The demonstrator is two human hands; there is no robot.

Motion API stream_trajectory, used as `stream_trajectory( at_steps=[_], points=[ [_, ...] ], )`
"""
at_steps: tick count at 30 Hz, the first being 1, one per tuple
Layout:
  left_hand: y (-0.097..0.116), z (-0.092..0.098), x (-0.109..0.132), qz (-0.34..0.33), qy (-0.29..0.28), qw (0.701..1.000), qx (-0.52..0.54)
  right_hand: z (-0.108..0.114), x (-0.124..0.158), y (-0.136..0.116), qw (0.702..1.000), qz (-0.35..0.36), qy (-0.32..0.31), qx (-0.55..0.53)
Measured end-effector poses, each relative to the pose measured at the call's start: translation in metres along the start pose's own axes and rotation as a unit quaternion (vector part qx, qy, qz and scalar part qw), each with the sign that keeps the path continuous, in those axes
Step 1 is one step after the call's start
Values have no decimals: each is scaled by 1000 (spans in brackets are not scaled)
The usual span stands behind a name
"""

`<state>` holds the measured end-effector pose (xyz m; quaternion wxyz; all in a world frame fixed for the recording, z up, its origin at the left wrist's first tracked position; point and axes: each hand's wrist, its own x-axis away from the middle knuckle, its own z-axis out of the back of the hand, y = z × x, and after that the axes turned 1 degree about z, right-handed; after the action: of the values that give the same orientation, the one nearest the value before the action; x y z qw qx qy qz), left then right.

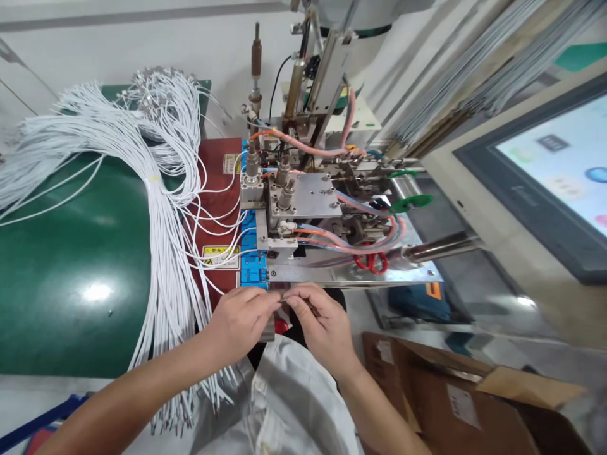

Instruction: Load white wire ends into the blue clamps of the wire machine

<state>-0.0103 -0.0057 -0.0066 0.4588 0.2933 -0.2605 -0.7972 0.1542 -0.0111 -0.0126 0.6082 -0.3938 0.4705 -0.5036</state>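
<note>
My left hand [244, 321] and my right hand [325, 325] meet fingertip to fingertip at the front edge of a bench machine [308, 196]. Both are closed in a pinch. A white cable [212, 282] runs from the large cable bundle [161, 253] to my left hand, whose fingers hide its end. Something small and dark shows between the fingertips of my right hand, too small to name. Just beyond my hands is a row of blue fixture blocks [253, 268], with several white cables leading into them.
The bundle lies over a green tabletop [71, 303] at left. Orange air hoses [332, 234], a green-flanged wire spool [408, 189] and red-handled scissors [372, 261] are on the machine. A touchscreen [564, 164] stands at right, above an open cardboard box [455, 392].
</note>
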Motion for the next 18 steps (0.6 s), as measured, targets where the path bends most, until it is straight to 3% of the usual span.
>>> stream_trajectory(
  at_steps=[4, 6, 11, 18],
  points=[
    [3, 5, -5, 100, 0, 992, 81, -15, 4, 1, 991, -83, 95, -50],
    [4, 5, -6, 126, 11, 987, 97, -22, 6, 3, 988, -76, 121, -53],
    [2, 0, -5, 135, 37, 986, 88, -27, 4, 3, 993, -4, 118, 2],
    [-1, 2, -7, 168, 9, 977, 134, -31, -1, 4, 992, 3, 114, 45]
  ],
)
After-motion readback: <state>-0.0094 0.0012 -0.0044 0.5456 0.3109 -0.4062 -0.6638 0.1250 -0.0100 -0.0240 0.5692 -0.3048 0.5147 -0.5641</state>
